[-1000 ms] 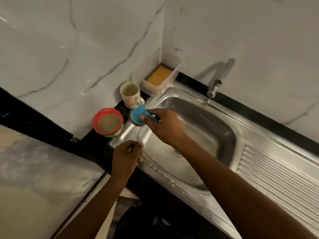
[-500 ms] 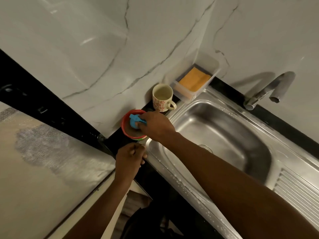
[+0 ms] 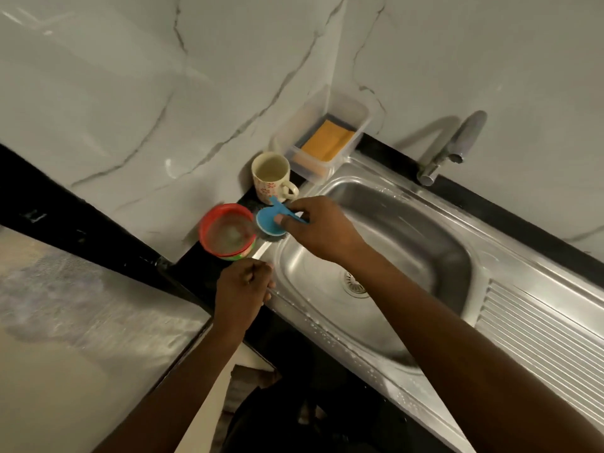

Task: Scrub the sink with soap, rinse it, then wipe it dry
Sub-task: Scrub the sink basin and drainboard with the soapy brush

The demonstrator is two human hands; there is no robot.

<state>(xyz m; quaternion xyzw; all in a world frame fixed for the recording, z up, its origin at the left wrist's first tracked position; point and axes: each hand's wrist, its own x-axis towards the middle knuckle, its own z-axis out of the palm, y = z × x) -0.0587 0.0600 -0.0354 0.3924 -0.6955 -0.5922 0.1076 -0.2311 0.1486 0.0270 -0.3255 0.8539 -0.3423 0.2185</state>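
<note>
Pale soap in a red round plastic tub (image 3: 227,232), an orange sponge (image 3: 328,140) in a clear plastic box (image 3: 362,117). Gripping a blue round scrubber (image 3: 268,221) in the right hand (image 3: 322,228), just beside the tub at the shiny steel sink's (image 3: 408,230) left rim. Resting the left hand (image 3: 243,289), curled in a fist, on the front rim.

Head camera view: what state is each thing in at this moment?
Blue scrubber: pinched by the right hand, beside the red tub.
Red tub: open, upright.
Mug: upright.
Tap: no water running.
Sink: droplets along front rim.
Left hand: curled, holding nothing visible.
Orange sponge: lying in clear tray.
</note>
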